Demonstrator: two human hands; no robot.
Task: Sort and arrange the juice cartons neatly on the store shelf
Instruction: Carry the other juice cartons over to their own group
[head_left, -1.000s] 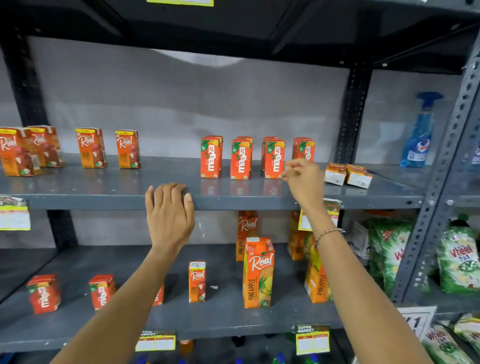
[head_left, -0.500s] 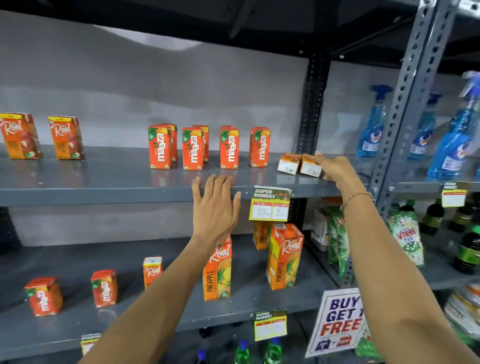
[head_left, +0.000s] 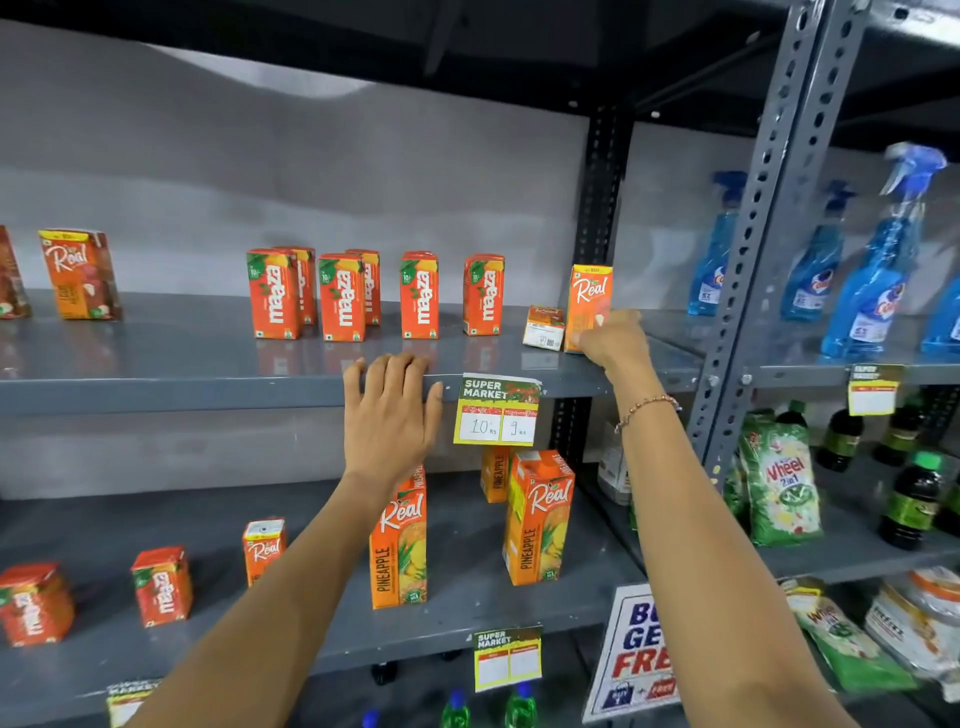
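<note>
Right hand (head_left: 615, 340) has stood one Real carton (head_left: 589, 301) upright

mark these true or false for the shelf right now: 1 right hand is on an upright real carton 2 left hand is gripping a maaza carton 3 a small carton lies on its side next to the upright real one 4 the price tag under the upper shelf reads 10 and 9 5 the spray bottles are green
1. True: the right hand is on the upright Real carton at the right end of the upper shelf.
2. False: the left hand rests flat on the shelf's front edge and holds nothing.
3. True: a small carton lies on its side just left of it.
4. True: the price tag reads 10 and 9.
5. False: the spray bottles are blue.
</note>
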